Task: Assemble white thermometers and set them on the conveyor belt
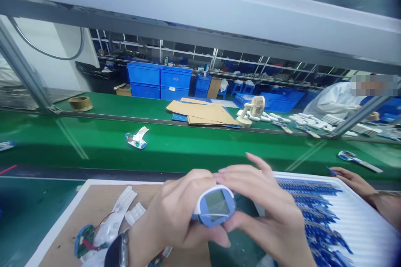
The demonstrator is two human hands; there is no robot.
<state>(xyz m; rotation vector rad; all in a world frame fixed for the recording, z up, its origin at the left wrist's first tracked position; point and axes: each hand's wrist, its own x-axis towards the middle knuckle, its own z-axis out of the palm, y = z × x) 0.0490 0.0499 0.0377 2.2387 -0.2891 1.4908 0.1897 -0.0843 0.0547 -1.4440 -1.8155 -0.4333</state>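
Note:
A blue and white device head (216,206) with a small grey display faces the camera at the lower centre. My left hand (180,204) is closed round its left side, thumb below it. My right hand (265,208) grips its right side between thumb and fingers, with one finger raised. Below and left, white casing pieces (111,225) and a green circuit board (86,240) with red wires lie on a brown board (70,221).
A white tray (357,212) with rows of blue parts is at the right, where another person's hand (354,179) holds a blue piece. An opened unit (137,138) lies on the green belt (175,146). Farther back are cardboard sheets (203,112), a small fan (257,106) and tape (80,103).

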